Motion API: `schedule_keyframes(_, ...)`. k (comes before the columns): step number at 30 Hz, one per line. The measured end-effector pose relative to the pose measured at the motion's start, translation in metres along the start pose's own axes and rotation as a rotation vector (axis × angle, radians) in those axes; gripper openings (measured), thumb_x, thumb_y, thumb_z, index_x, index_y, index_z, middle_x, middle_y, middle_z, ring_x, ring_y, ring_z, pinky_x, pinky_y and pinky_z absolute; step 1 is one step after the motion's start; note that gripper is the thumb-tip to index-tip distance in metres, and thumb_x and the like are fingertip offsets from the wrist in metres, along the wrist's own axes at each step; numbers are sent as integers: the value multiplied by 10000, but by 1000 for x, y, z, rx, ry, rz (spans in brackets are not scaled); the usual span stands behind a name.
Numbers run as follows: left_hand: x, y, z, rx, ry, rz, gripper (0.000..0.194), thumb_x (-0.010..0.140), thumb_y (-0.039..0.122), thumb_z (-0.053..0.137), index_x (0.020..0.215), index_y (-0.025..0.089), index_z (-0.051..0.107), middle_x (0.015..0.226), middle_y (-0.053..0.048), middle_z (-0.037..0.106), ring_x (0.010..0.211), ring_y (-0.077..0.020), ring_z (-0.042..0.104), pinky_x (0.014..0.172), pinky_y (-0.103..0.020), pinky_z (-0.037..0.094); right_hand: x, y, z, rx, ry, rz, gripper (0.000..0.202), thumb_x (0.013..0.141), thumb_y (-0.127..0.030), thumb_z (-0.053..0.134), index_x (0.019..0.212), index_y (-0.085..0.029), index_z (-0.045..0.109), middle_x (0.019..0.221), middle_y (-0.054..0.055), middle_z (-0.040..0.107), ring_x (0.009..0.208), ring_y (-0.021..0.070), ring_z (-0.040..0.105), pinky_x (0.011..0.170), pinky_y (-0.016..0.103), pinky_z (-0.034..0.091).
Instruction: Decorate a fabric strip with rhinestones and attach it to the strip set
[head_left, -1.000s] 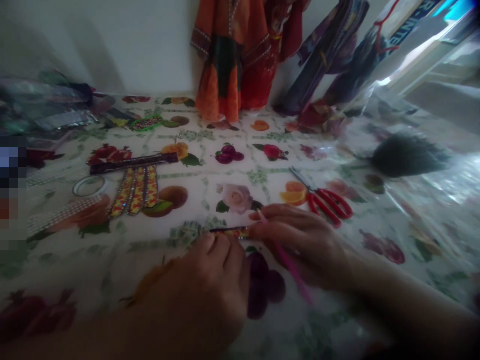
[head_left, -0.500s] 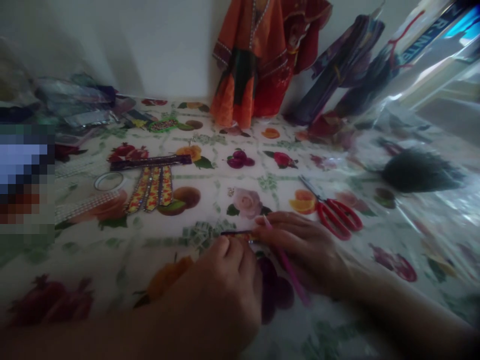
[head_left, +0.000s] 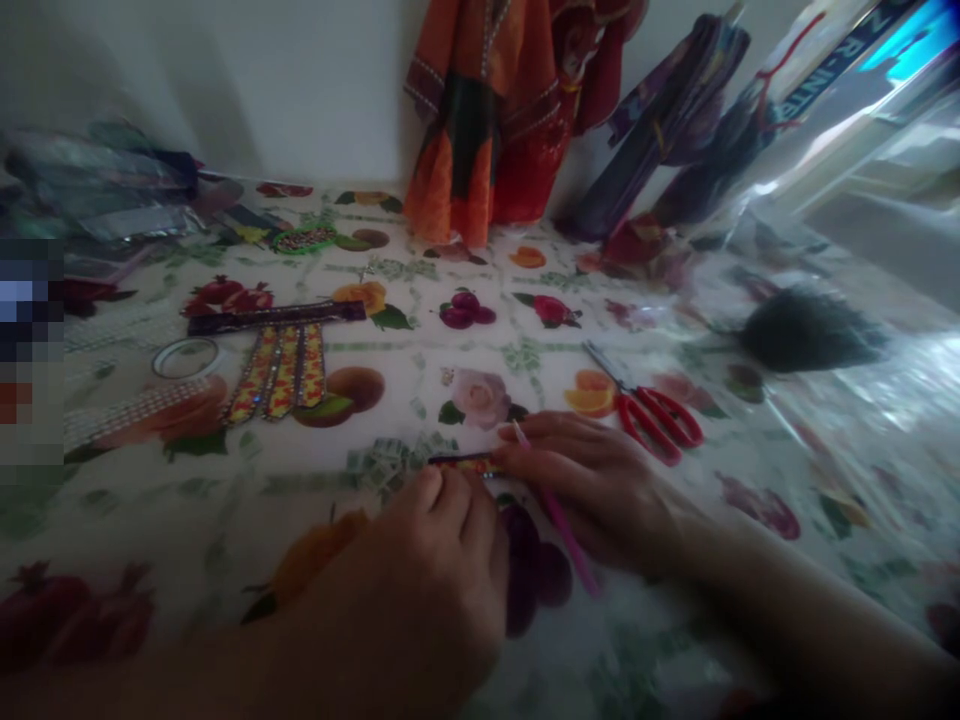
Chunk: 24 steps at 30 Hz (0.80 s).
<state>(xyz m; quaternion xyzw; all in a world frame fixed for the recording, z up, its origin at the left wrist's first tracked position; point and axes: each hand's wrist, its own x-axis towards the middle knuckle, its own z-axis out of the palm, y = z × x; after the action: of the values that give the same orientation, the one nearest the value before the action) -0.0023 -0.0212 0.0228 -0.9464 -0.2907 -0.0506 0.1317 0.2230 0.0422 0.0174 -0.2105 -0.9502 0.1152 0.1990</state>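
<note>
Between the two hands, on the table [head_left: 390, 400], a narrow patterned strip [head_left: 465, 464] lies short and partly covered, and it could skew or pucker if the left hand [head_left: 450, 560] pulled while the right hand [head_left: 600, 480] pressed too lightly. The left grip looks closed on the strip's near edge, its fingertips hidden; the right grip is nearly closed, fingers flat over the strip's right end, with a pink stick [head_left: 562, 530] tucked in it that might snag the strip if it tipped. Beyond the right grip lie red-handled scissors [head_left: 660, 420].
</note>
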Motion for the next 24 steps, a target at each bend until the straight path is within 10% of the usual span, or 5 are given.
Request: schedule_keyframes(24, -3, 2, 6, 26, 25, -14, 291, 844, 96, 445, 978, 87, 703, 982, -176, 726, 866, -304, 664, 626, -387, 478, 4, 0, -7, -38, 31, -2, 282, 941, -112, 461, 1184, -104, 604, 1085, 149, 697, 1082, 227, 655, 967, 349, 540)
